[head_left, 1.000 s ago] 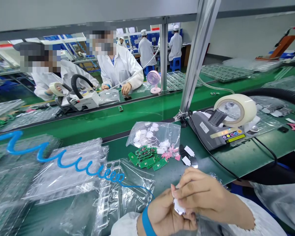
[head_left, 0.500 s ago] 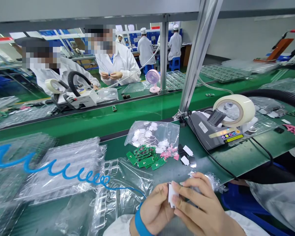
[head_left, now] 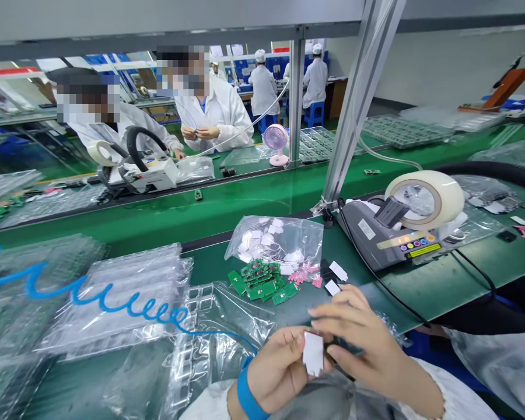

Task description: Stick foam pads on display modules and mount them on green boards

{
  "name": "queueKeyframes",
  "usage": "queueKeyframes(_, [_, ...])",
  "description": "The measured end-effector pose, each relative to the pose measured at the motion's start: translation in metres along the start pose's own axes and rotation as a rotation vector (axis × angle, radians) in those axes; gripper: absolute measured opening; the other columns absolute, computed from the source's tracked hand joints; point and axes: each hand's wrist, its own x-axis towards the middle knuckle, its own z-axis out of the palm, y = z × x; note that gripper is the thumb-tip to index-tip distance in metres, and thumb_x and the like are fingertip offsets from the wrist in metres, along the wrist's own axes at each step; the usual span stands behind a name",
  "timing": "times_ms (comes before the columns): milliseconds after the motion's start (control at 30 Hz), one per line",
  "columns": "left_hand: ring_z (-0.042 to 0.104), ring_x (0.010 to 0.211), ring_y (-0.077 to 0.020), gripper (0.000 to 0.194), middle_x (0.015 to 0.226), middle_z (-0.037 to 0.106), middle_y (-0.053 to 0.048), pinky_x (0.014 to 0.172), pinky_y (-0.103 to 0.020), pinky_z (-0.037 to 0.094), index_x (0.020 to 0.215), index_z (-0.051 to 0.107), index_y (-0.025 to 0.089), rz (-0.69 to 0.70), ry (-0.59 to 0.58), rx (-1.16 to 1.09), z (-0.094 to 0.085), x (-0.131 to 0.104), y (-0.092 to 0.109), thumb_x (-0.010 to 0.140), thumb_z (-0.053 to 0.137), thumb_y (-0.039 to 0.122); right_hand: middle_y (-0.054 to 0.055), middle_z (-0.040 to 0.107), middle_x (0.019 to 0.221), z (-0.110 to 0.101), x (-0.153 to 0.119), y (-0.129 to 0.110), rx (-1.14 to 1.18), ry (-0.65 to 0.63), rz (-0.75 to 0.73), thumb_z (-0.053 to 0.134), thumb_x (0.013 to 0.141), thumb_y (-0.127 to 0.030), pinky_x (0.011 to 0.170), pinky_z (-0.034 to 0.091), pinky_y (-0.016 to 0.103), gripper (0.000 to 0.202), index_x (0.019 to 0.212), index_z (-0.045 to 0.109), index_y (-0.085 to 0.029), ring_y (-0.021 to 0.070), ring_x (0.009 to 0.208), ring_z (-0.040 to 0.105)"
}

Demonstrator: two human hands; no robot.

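Note:
In the head view my left hand, with a blue wrist strap and its coiled cord, grips a small flat white panel. The panel's lower edge is notched, and its white face is turned up. My right hand is beside it with fingers spread, the thumb close to the panel's right edge. Something dark shows under that thumb, too hidden to name. Beyond the hands lie a pile of green circuit boards, pink pieces and more white panels.
A clear bag of white parts lies behind the boards. Plastic trays are stacked at left. At right stands a tape dispenser with a large roll and a black cable. Co-workers sit across the bench; another person's sleeve is at right.
My right fingers have lifted off the white panel and spread apart. The panel has turned to show its face more fully in my left hand. The view has shifted slightly.

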Motion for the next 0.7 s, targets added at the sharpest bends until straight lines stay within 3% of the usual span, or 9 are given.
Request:
queueKeyframes(100, [0.06,0.057,-0.0122,0.048,0.066,0.066,-0.008,0.061,-0.024,0.042,0.09,0.067,0.004,-0.067,-0.065,0.012,-0.008,-0.002,-0.005,0.063,0.073,0.043,0.006,0.064,0.107,0.006,0.0,0.015,0.259,-0.12,0.059,0.041,0.09,-0.046,0.09,0.036,0.043,0.035,0.111,0.058,-0.024,0.0195,0.096,0.053])
queueKeyframes(167, [0.061,0.056,-0.0138,0.052,0.06,0.066,-0.007,0.059,-0.025,0.043,0.091,0.067,0.004,-0.06,-0.08,0.015,-0.014,-0.003,-0.008,0.064,0.07,0.048,0.004,0.066,0.099,0.013,0.001,0.023,0.408,-0.125,0.073,0.038,0.091,-0.051,0.09,0.037,0.041,0.038,0.106,0.061,-0.025,0.0178,0.092,0.056])
queueKeyframes(300, [0.061,0.055,-0.0129,0.05,0.058,0.065,-0.006,0.061,-0.025,0.044,0.098,0.064,0.006,0.026,-0.03,0.033,-0.026,-0.009,-0.008,0.069,0.067,0.046,0.007,0.063,0.109,0.022,0.008,0.031,0.43,-0.11,0.2,0.045,0.085,-0.056,0.094,0.035,0.04,0.046,0.115,0.057,-0.023,0.0205,0.105,0.052])
queueKeyframes(433, [0.062,0.057,-0.0114,0.04,0.067,0.067,-0.004,0.063,-0.026,0.047,0.091,0.064,0.014,0.008,0.005,0.026,-0.033,-0.015,-0.004,0.067,0.068,0.046,0.004,0.064,0.105,0.028,0.021,0.022,0.496,-0.32,0.059,0.049,0.079,-0.061,0.093,0.034,0.036,0.053,0.116,0.057,-0.024,0.0172,0.099,0.054])
queueKeyframes(600, [0.058,0.053,-0.0129,0.052,0.061,0.063,-0.002,0.059,-0.029,0.047,0.087,0.062,0.016,-0.074,0.049,0.172,-0.031,-0.018,0.001,0.058,0.068,0.058,0.002,0.065,0.085,0.034,0.023,0.013,0.522,-0.218,-0.003,0.047,0.08,-0.062,0.088,0.033,0.035,0.048,0.096,0.063,-0.02,0.0141,0.082,0.055])
queueKeyframes(700, [0.057,0.058,-0.0121,0.038,0.066,0.063,-0.001,0.059,-0.024,0.042,0.082,0.062,0.016,0.037,0.132,0.369,-0.026,-0.019,0.01,0.065,0.069,0.049,0.0,0.059,0.074,0.031,0.016,0.016,0.454,-0.188,0.037,0.046,0.078,-0.066,0.086,0.034,0.036,0.049,0.082,0.062,-0.019,0.0134,0.073,0.053])
